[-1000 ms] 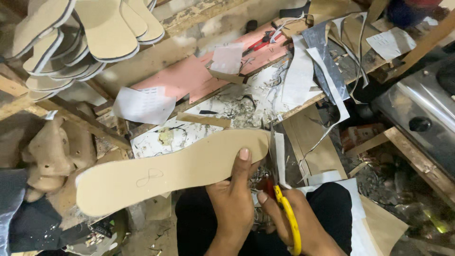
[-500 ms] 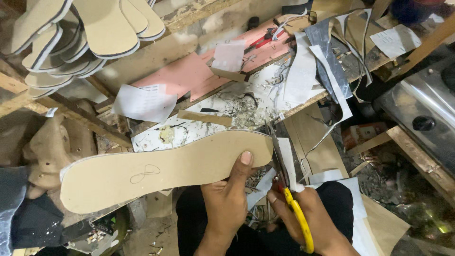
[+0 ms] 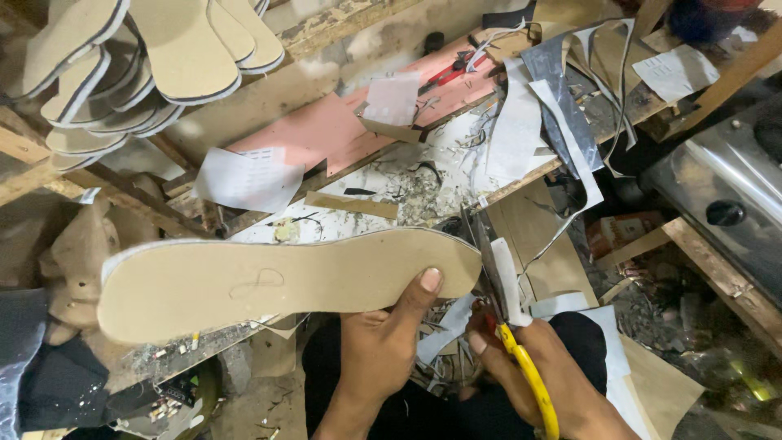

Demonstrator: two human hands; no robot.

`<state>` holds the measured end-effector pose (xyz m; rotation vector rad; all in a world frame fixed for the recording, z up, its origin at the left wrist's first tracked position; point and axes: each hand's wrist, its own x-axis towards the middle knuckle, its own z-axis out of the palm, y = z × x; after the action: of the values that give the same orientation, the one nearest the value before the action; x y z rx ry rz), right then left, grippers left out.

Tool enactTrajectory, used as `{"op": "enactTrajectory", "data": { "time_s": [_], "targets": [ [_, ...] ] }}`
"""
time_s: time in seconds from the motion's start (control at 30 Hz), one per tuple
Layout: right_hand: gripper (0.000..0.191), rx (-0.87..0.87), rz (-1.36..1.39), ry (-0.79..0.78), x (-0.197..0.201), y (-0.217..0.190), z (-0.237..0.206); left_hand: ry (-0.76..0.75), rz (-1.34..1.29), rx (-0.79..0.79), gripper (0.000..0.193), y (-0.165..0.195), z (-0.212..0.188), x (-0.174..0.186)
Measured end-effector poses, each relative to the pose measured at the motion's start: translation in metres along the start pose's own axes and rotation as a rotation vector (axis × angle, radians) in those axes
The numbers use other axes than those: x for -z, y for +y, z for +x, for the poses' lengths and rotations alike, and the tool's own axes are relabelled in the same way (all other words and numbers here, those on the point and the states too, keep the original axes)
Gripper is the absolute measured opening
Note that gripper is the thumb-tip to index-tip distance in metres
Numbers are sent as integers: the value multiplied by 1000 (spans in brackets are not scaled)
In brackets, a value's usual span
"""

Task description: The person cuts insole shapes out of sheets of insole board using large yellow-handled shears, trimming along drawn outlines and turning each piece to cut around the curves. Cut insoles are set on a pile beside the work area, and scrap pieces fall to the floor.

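Insole, tan, now sits lower across centre frame than a second ago, pinched by left hand; right hand closed around yellow-handled scissors, blades meeting its right-hand edge

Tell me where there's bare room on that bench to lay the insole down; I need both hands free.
Little room. The clearest patch is the pink sheet, between the stacked insoles and the white paper square. The bench middle is littered with trimmings; its right end holds offcut strips. The left hand grips the insole, the right hand the scissors.
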<state>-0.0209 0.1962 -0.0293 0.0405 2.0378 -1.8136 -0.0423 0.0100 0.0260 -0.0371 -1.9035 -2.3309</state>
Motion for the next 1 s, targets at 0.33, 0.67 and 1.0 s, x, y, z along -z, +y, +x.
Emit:
{"op": "enactTrajectory", "data": {
  "time_s": [0.33,0.67,1.0],
  "targets": [
    [19,106,-486,18,26,14,-4,-87,94,60,23,8,9,18],
    [19,256,-582,1,39,24,-12,-173,150,76,27,7,13,27],
    [31,-70,47,193,23,28,6,-370,66,282,53,-4,8,25]
  ]
}}
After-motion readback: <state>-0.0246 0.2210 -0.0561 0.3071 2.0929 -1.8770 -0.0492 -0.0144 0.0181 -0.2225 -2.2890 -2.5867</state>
